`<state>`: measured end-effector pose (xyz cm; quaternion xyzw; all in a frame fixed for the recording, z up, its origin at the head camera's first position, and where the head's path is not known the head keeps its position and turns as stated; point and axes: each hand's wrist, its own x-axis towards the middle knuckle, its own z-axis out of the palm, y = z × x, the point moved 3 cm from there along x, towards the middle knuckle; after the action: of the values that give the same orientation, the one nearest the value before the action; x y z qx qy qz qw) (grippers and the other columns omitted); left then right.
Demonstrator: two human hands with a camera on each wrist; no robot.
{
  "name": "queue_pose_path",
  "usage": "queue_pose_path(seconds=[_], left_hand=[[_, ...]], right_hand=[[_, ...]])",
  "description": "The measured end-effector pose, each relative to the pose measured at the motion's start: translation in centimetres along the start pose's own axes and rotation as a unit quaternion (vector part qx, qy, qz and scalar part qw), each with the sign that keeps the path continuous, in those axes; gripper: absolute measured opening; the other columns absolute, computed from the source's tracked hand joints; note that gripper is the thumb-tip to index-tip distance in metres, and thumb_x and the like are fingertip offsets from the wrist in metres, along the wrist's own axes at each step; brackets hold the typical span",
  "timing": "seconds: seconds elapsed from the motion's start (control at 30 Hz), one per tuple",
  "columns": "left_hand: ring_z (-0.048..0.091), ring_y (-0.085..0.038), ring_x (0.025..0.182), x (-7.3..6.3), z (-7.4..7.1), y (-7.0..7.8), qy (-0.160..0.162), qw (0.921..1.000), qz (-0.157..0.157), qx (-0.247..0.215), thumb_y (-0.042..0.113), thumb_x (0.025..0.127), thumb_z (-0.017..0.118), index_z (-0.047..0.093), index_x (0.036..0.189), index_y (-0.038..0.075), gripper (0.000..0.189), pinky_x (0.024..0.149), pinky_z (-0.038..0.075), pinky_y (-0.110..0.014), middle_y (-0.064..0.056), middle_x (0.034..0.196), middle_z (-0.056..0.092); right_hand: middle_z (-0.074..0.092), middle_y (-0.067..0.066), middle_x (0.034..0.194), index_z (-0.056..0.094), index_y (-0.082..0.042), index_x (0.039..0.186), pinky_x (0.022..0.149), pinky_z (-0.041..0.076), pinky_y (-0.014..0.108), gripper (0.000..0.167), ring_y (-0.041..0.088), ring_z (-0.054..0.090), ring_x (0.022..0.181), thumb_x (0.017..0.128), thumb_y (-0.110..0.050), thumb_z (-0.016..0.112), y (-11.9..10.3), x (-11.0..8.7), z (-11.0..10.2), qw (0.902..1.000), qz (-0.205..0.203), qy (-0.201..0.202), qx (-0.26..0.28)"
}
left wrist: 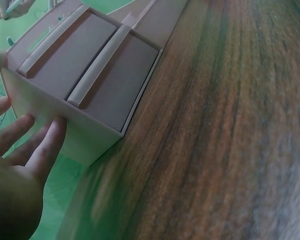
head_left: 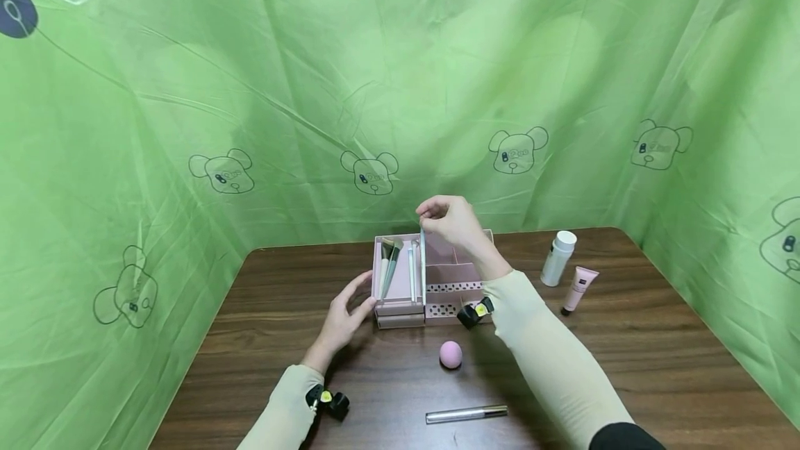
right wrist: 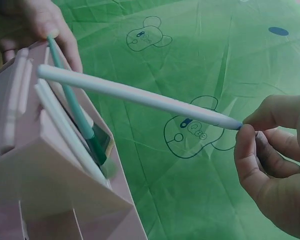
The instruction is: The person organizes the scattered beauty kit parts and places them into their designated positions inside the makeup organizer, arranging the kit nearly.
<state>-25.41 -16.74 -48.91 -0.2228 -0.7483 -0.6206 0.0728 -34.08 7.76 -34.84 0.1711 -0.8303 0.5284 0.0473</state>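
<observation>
My right hand is raised over the pink organizer. Between thumb and fingertips it pinches one end of a slim white pen-like stick. The stick's far end reaches the rim of the organizer's top tray in the right wrist view. Inside that tray lie makeup brushes and slim white sticks. My left hand touches the organizer's left side wall, fingers extended. Two drawers sit pushed in at the organizer's front.
A pink egg-shaped sponge lies in front of the organizer, with a silver pen-like tube nearer me. To the right stand a white bottle and a pink squeeze tube. Green cloth hangs behind the wooden table.
</observation>
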Motion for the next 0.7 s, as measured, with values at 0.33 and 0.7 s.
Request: queue_pose_path(seconds=[0.33,0.7], left_hand=[[0.049,-0.046,0.124,0.1,-0.1,-1.7,0.002,0.9999,0.004,-0.013,0.004,0.096,0.060,0.042,0.144,-0.001,0.052,0.103,0.047,-0.049,-0.030,0.137,0.050],[0.048,-0.050,0.123,0.0,-0.1,-0.1,-0.006,0.9999,-0.001,-0.010,0.003,0.095,0.060,0.040,0.143,-0.008,0.053,0.102,0.048,-0.046,-0.033,0.137,0.049]], right_hand=[[0.072,0.004,0.089,0.073,-0.012,0.096,0.074,0.058,0.029,0.021,0.018,0.067,0.077,0.078,-0.003,0.068,-0.5,2.0,1.5,0.9994,0.025,0.013,0.017],[0.071,0.001,0.090,0.072,-0.016,0.096,0.077,0.057,0.030,0.023,0.018,0.065,0.083,0.078,-0.002,0.068,-0.4,3.2,2.5,0.9980,0.054,0.030,0.013]])
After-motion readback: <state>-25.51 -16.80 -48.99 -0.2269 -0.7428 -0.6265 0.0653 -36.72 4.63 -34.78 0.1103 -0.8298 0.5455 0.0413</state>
